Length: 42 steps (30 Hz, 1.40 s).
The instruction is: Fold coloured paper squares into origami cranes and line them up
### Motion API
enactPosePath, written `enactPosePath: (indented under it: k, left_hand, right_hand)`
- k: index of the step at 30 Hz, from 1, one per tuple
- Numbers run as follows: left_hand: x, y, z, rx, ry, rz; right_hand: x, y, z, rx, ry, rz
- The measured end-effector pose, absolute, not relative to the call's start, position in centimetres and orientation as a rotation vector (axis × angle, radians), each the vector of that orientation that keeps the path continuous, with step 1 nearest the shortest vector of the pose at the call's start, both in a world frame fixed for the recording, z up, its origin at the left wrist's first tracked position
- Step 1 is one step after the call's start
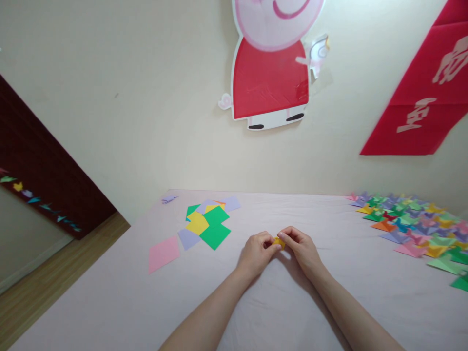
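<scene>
Between my two hands is a small piece of folded yellow paper [280,242], mostly covered by the fingers. My left hand [259,251] pinches its left side, thumb toward me. On the other side, my right hand [300,246] grips it between thumb and fingers. Both hands are close to the pale pink cloth [278,302], near the middle of the surface. How the paper is folded cannot be made out. To the left lie loose square sheets in several colours, among them a green sheet [215,236], a yellow sheet [198,223] and a pink sheet [164,253].
Rows of folded paper figures [413,224] in many colours stand at the right. A small lilac folded paper [169,199] lies at the far left corner. Behind is a wall with a cartoon cutout [270,80] and a red banner [417,97]. A dark door [44,170] is at left.
</scene>
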<state>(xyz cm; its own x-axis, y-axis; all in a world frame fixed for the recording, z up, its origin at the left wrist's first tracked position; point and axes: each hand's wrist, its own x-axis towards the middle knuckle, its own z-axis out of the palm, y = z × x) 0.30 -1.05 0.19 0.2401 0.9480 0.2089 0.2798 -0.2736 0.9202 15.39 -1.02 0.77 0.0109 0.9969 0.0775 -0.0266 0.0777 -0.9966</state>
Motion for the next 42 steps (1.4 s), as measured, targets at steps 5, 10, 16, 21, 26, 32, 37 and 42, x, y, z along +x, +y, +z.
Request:
enactPosePath:
  k: [5, 10, 16, 21, 26, 32, 37, 42]
  left_hand:
    - [0.4, -0.9, -0.1, 1.653, 1.139, 1.043]
    - [0.4, -0.6, -0.2, 1.678, 1.151, 1.065]
    - [0.4, -1.0, 0.2, 1.756, 1.226, 1.181]
    - [-0.4, -1.0, 1.3, 1.920, 1.261, 1.248]
    - [-0.6, -1.1, 1.8, 2.165, 1.302, 1.222]
    - [-0.5, -1.3, 2.2, 2.336, 1.364, 1.191]
    - [-0.5, -1.4, 2.4, 2.373, 1.383, 1.199]
    - [-0.4, -1.6, 2.3, 2.364, 1.386, 1.211]
  right_hand:
    - [15.3, -0.9, 0.5, -1.127, -1.213, 1.141]
    - [15.1, -1.0, 0.9, -1.090, -1.261, 1.164]
    - [15.2, -0.9, 0.8, -1.090, -1.267, 1.173]
    - [15.4, -0.7, 0.0, -1.105, -1.265, 1.164]
    - [15.4, -0.7, -0.1, -1.113, -1.274, 1.157]
    - [15.3, -0.8, 0.2, -1.118, -1.281, 1.147]
    - [15.3, -0.6, 0.0, -1.125, -1.284, 1.125]
    - [15.4, -0.6, -0.2, -1.139, -1.304, 1.105]
